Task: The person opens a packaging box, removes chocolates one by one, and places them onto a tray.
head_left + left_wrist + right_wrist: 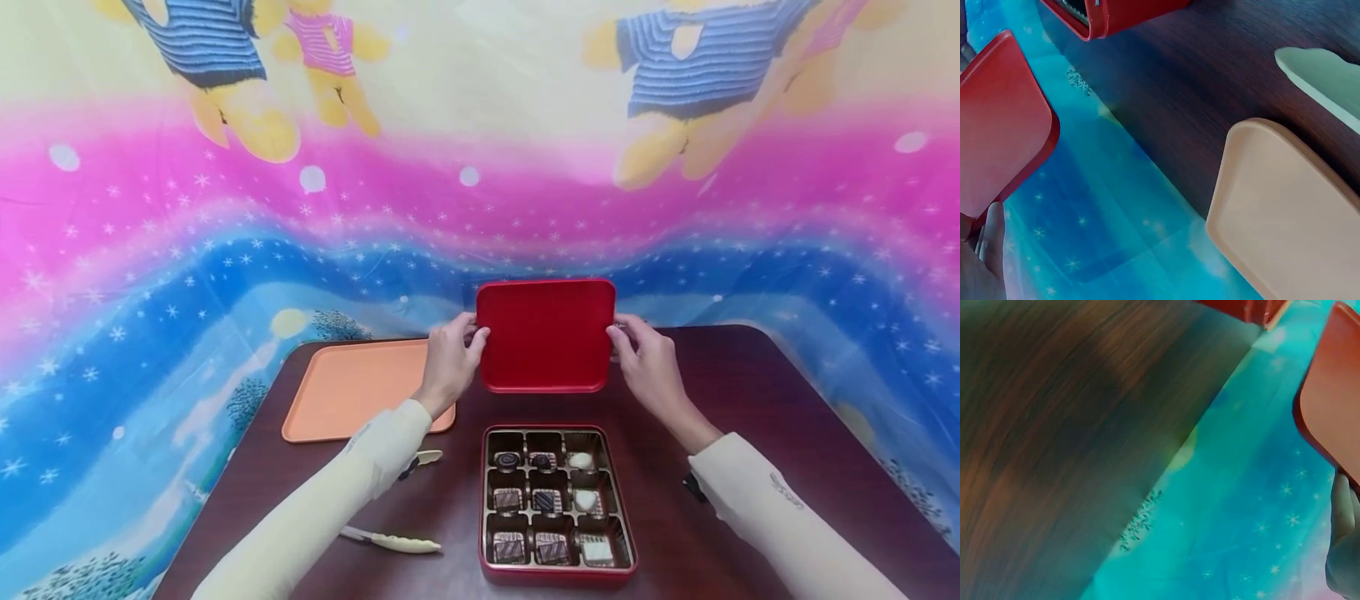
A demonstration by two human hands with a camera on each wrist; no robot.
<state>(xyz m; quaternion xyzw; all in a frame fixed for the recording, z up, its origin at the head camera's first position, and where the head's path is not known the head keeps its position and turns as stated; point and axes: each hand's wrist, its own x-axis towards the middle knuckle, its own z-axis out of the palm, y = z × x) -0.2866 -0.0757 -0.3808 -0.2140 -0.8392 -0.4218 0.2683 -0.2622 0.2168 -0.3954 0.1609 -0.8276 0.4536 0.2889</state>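
Observation:
Both hands hold up a red box lid (546,335), tilted upright above the far part of the table. My left hand (448,360) pinches its left edge, thumb on the near face. At the right edge, my right hand (651,367) pinches it the same way. The lid's rounded corner also shows in the left wrist view, above the left hand (985,253), and in the right wrist view beside the right hand (1344,540). Below the lid sits an open red tin (558,577), divided into several compartments, with dark chocolates (508,500) and white chocolates (597,550) in them.
An orange tray (360,387) lies at the back left of the dark wooden table (712,392), partly behind the left hand. Tongs with cream ends (405,544) lie left of the tin, partly covered by the left sleeve. A patterned cloth (465,208) hangs behind the table.

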